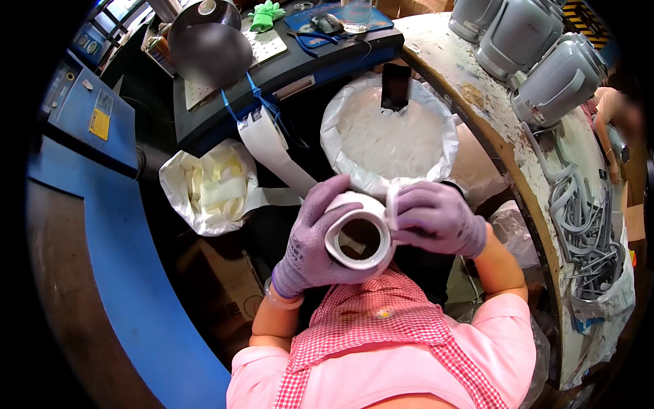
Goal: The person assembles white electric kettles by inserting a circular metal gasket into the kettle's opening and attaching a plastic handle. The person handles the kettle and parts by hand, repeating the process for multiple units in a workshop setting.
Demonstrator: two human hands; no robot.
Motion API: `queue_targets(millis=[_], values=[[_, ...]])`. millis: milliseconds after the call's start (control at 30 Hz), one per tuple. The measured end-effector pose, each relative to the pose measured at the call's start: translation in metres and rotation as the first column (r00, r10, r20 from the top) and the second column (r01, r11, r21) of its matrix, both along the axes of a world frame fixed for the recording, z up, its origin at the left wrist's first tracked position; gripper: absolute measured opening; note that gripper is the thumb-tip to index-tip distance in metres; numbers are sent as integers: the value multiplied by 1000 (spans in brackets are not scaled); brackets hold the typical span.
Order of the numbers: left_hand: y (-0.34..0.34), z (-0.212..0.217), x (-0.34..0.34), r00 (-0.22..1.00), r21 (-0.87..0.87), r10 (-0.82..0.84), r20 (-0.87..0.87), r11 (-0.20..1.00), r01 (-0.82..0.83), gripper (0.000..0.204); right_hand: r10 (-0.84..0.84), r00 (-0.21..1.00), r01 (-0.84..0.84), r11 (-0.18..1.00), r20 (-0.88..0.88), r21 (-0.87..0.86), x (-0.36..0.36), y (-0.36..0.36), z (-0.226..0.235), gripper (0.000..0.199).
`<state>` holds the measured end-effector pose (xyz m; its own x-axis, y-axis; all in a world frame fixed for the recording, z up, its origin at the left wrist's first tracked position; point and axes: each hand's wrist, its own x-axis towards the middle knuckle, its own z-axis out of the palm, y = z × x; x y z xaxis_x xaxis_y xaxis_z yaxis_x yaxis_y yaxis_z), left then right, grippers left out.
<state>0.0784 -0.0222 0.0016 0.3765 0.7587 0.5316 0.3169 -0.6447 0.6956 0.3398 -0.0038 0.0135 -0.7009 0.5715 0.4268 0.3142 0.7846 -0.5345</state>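
Observation:
In front of my apron is a white hollow jug body, its round mouth turned up toward me. My left hand, in a lilac-grey work glove, wraps round its left side with the thumb over the top. On the other side my gloved right hand has its fingers curled over a white upright piece that looks like the jug's handle. Whether that piece is joined to the body cannot be seen. A white strip from a hanging roll of labels or tape runs behind my left hand.
Beyond my hands stands a white-lined tub of translucent pieces, a dark phone at its rim. A lined bin holds pale strips. Grey jugs and grey handles crowd the right bench. A blue machine borders the left. Another person is far right.

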Motion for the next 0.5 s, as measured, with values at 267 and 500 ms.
queue_targets(millis=[267, 500], values=[[-2, -11, 17, 957, 264, 265, -122, 938, -226, 85, -187, 970, 41, 761, -158, -647, -13, -20, 44, 40], [-10, -8, 37, 945, 313, 310, -106, 912, -264, 76, -129, 852, 122, 991, 507, 48, -46, -11, 24, 17]])
